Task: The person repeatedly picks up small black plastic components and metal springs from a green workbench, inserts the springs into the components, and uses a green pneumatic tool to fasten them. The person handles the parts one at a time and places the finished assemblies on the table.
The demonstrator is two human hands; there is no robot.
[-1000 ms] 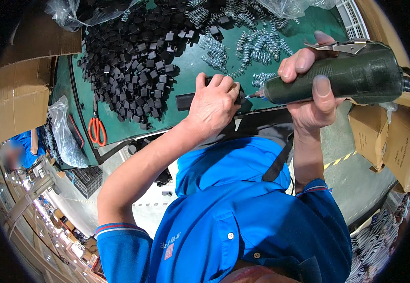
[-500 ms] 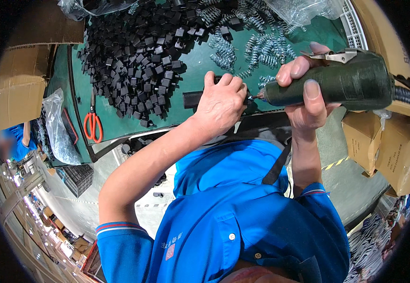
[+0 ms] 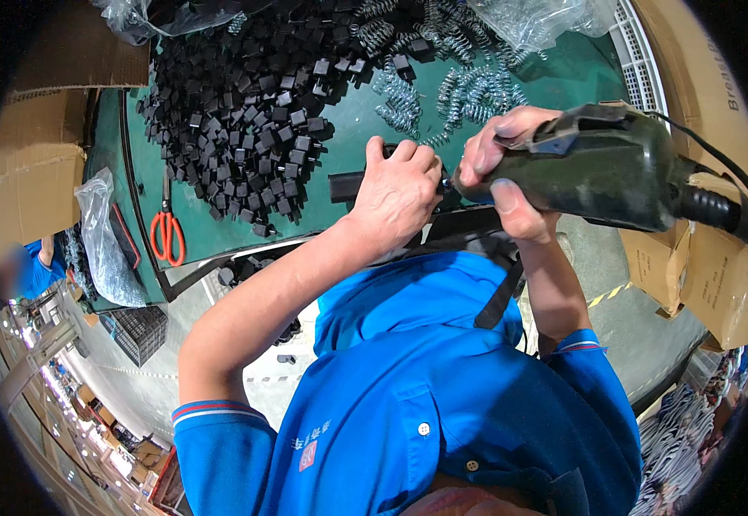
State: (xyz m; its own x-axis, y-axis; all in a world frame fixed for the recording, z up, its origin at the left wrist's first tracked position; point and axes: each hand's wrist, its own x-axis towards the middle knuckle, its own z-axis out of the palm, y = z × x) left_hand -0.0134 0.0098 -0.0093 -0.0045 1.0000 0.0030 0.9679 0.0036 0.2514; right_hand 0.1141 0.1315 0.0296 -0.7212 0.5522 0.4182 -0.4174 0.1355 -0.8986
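Observation:
Near the table's front edge, my left hand (image 3: 398,191) is wrapped over a black bar-shaped part (image 3: 345,187), whose left end sticks out past the fingers. My right hand (image 3: 516,176) grips a dark green power screwdriver (image 3: 606,168) held sideways, with its nose pointing left against the part's right end. The driver's tip is mostly hidden by my fingers, so I cannot tell how it meets the part. Behind my hands lie loose metal coil springs (image 3: 481,93). A large pile of small black blocks (image 3: 245,120) with short pins spreads to the left.
Orange-handled scissors (image 3: 168,234) lie at the green table's (image 3: 357,120) left front. A clear plastic bag (image 3: 99,219) sits farther left. Cardboard boxes (image 3: 34,172) stand left, others (image 3: 714,271) right. A white crate (image 3: 638,56) is at the back right. Another person (image 3: 39,268) is far left.
The screwdriver in my right hand has moved left toward the part and its rear end has dipped. My left hand keeps its hold on the bar-shaped part.

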